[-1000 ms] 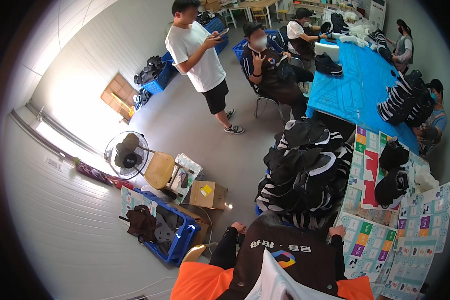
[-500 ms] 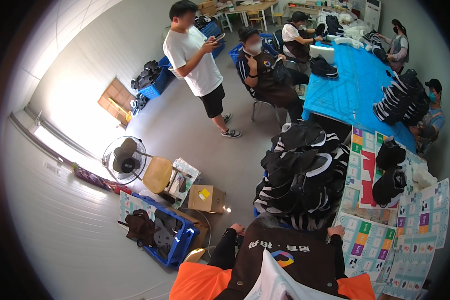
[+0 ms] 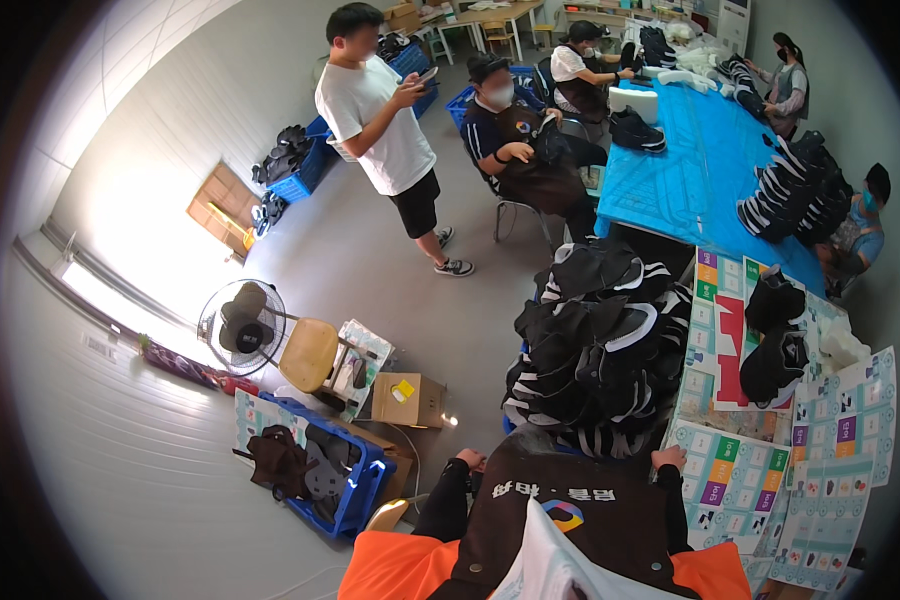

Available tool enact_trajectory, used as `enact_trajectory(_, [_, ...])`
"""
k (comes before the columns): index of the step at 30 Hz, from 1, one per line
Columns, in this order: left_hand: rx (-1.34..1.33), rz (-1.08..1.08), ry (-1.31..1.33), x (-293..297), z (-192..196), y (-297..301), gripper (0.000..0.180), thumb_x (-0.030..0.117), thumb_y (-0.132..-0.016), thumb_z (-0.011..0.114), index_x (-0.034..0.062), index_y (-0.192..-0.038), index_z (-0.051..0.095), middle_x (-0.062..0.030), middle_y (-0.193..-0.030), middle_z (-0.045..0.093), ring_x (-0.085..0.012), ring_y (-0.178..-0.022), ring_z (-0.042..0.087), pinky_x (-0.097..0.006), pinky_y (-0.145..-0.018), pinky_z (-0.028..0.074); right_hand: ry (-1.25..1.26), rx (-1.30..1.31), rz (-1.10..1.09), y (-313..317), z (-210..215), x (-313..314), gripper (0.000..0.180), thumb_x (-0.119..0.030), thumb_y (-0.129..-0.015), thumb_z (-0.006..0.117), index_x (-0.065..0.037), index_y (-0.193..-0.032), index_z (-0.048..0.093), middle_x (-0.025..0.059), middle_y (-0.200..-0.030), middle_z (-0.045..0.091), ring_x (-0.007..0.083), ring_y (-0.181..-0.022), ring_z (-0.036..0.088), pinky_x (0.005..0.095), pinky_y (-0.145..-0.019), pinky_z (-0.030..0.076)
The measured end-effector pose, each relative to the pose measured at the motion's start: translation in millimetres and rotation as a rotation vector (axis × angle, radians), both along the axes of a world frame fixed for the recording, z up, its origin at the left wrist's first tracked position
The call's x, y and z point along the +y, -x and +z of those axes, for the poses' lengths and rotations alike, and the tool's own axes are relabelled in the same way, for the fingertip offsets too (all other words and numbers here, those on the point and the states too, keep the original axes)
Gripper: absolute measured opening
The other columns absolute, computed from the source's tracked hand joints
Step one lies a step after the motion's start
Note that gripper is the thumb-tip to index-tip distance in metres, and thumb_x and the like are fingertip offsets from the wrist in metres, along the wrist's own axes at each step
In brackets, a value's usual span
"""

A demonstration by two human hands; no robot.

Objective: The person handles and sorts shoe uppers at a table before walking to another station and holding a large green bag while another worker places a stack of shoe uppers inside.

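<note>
My left hand (image 3: 472, 459) is low beside my dark apron (image 3: 580, 475), near the apron's left edge; its fingers are too small and partly hidden to read. On the near left edge of the sheet-covered table rests my right hand (image 3: 670, 457), fingers loosely bent, with nothing visible in it. Just ahead, between the two hands, stands a high pile of black shoes (image 3: 595, 345) with white-striped soles. Two more black shoes, one nearer (image 3: 774, 368) and one farther (image 3: 776, 300), sit on the printed sheets (image 3: 725, 455) to the right. A red paper shape (image 3: 728, 350) lies beside them.
Crumpled white material (image 3: 846, 340) lies at the right. Beyond, a blue-covered table (image 3: 685, 160) carries stacked shoes (image 3: 795, 190), with several people around it. A person (image 3: 380, 130) stands holding a phone. At left are a fan (image 3: 240, 325), a stool (image 3: 308, 355), a carton (image 3: 408, 400) and a blue crate (image 3: 365, 490).
The whole view has shifted slightly. The seated masked person has lowered a raised hand toward a dark item in their lap. My hands keep their places.
</note>
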State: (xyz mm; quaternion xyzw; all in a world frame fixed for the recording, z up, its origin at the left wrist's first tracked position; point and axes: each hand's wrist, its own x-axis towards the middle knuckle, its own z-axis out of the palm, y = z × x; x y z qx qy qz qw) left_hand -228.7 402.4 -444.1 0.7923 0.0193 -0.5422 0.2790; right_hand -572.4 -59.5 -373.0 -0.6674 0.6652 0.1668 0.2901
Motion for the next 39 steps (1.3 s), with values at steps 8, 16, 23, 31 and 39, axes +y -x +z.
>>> enact_trajectory(8, [-0.025, -0.078, -0.032, -1, 5, 0, 0.027, 0.024, -0.097, 0.059, -0.0012, -0.105, 0.065, -0.0104, -0.085, 0.077, -0.0219, -0.069, 0.075, -0.034, -0.042, 0.053, 0.0, 0.001, -0.002, 1, -3, 0, 0.072, -0.023, -0.076, 0.063, 0.011, -0.135, 0.041, 0.0358, -0.153, 0.026, 0.0534, -0.14, 0.028, 0.0533, -0.118, 0.027])
enact_trajectory(16, [0.003, -0.001, -0.01, 1, 1, 2, 0.026, 0.024, -0.098, 0.058, -0.0009, -0.104, 0.066, -0.0092, -0.086, 0.077, -0.0212, -0.069, 0.075, -0.034, -0.045, 0.053, 0.022, 0.021, 0.031, 1, -4, 1, 0.071, -0.024, -0.076, 0.062, 0.012, -0.134, 0.042, 0.0367, -0.152, 0.028, 0.0528, -0.139, 0.029, 0.0524, -0.117, 0.028])
enact_trajectory(23, [-0.021, -0.033, -0.016, 0, 5, 0, 0.025, 0.023, -0.098, 0.058, -0.0001, -0.103, 0.067, -0.0096, -0.086, 0.076, -0.0212, -0.07, 0.075, -0.035, -0.048, 0.055, 0.025, 0.009, 0.023, 2, -5, 1, 0.072, -0.025, -0.075, 0.063, 0.012, -0.133, 0.043, 0.0367, -0.152, 0.028, 0.0523, -0.139, 0.03, 0.0517, -0.117, 0.027])
enact_trajectory(31, [-0.239, -0.268, -0.044, 18, -26, -3, 0.034, 0.033, -0.092, 0.063, 0.0011, -0.099, 0.073, -0.0113, -0.087, 0.076, -0.0262, -0.07, 0.074, -0.039, -0.057, 0.059, -0.041, 0.033, 0.017, -4, -4, -4, 0.072, -0.027, -0.078, 0.063, 0.01, -0.136, 0.043, 0.0354, -0.15, 0.031, 0.0525, -0.137, 0.034, 0.0533, -0.114, 0.033])
enact_trajectory(39, [-0.121, -0.093, 0.011, 13, -47, 2, 0.036, 0.036, -0.088, 0.065, 0.0026, -0.098, 0.075, -0.0113, -0.087, 0.076, -0.0271, -0.07, 0.073, -0.04, -0.06, 0.059, 0.444, -0.44, 0.287, -14, -17, -31, 0.089, -0.019, -0.079, 0.068, 0.005, -0.154, 0.025, 0.0251, -0.163, 0.019, 0.0381, -0.15, 0.025, 0.0468, -0.113, 0.038])
